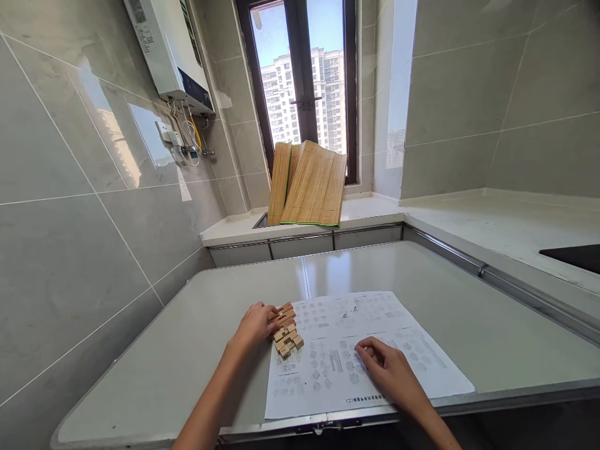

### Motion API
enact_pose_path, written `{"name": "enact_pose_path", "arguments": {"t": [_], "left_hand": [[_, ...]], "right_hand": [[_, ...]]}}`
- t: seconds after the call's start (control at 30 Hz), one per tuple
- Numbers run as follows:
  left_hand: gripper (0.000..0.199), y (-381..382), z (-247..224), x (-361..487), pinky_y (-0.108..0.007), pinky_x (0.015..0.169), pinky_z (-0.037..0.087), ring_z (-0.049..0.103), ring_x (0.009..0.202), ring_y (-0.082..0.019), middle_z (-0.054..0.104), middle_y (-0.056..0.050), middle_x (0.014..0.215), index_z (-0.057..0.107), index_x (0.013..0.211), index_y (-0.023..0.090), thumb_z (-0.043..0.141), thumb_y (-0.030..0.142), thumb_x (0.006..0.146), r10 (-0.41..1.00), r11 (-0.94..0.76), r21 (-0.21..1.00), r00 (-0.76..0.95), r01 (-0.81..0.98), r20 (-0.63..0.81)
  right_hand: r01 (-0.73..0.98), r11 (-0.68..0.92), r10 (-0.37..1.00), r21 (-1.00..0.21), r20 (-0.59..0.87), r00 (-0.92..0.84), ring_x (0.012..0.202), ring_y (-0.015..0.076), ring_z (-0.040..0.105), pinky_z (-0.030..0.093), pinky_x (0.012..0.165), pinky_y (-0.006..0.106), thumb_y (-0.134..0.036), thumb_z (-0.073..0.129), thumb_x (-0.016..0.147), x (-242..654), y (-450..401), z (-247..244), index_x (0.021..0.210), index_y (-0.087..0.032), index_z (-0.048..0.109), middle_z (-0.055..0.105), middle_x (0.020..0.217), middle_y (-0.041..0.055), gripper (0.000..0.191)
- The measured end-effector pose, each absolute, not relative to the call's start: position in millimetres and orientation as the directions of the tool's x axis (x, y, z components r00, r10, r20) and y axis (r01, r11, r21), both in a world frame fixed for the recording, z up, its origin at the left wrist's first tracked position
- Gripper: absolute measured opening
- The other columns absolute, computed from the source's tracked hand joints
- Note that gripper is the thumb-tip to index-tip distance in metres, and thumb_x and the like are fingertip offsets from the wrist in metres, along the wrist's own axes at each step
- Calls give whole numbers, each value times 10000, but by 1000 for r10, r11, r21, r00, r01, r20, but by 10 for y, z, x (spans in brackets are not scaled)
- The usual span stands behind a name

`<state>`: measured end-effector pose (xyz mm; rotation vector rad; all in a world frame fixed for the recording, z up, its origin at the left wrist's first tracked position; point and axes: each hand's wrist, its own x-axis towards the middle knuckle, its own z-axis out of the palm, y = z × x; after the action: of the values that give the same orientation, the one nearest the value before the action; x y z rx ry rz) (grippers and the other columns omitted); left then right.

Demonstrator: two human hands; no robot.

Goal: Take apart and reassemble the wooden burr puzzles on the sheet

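Note:
My left hand (257, 323) is at the left edge of a printed sheet, its fingers closed on the reddish notched wooden block (285, 309) in a small group. Lighter notched wooden blocks (287, 340) lie just below, side by side and touching. Some of the blocks are partly hidden by the fingers. On the right part of the white paper sheet (335, 390) rests my right hand (387, 369), loosely curled with a gap by the thumb and nothing visible in it. Small line drawings of shapes and lines of print cover the sheet.
The paper lies on a pale folding table (187, 350) with a metal rim and a centre seam. Behind it, a folded bamboo mat (316, 184) leans by the window on a white counter (375, 207). A water heater (171, 50) hangs at the upper left.

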<state>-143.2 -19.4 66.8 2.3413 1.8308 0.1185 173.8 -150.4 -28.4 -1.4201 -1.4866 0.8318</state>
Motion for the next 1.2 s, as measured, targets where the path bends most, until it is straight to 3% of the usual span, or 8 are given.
{"name": "enact_pose_path", "arguments": {"t": [0.27, 0.5, 1.2], "left_hand": [[428, 218, 647, -1368, -281, 693, 454, 660, 964, -273, 728, -52, 1022, 735, 996, 269, 774, 498, 637, 935, -283, 79, 293, 956, -202], [252, 304, 732, -1312, -270, 591, 398, 634, 718, -206, 722, -27, 738, 696, 664, 221, 743, 464, 619, 908, -335, 47, 336, 941, -251], [238, 293, 853, -1308, -282, 578, 394, 641, 685, -215, 752, -42, 753, 733, 657, 221, 731, 430, 542, 904, -389, -3, 382, 921, -193]], "right_hand": [[402, 114, 989, -909, 144, 45, 649, 183, 498, 388, 611, 284, -563, 495, 954, 1747, -1491, -265, 904, -233, 685, 596, 695, -1, 384], [384, 130, 985, -914, 164, 57, 641, 185, 519, 399, 599, 284, -562, 516, 937, 1745, -1493, -252, 890, -225, 710, 628, 696, 12, 392], [385, 129, 984, -914, 165, 62, 630, 183, 506, 395, 590, 276, -554, 531, 931, 1741, -1512, -236, 874, -227, 712, 606, 672, 5, 379]]}}
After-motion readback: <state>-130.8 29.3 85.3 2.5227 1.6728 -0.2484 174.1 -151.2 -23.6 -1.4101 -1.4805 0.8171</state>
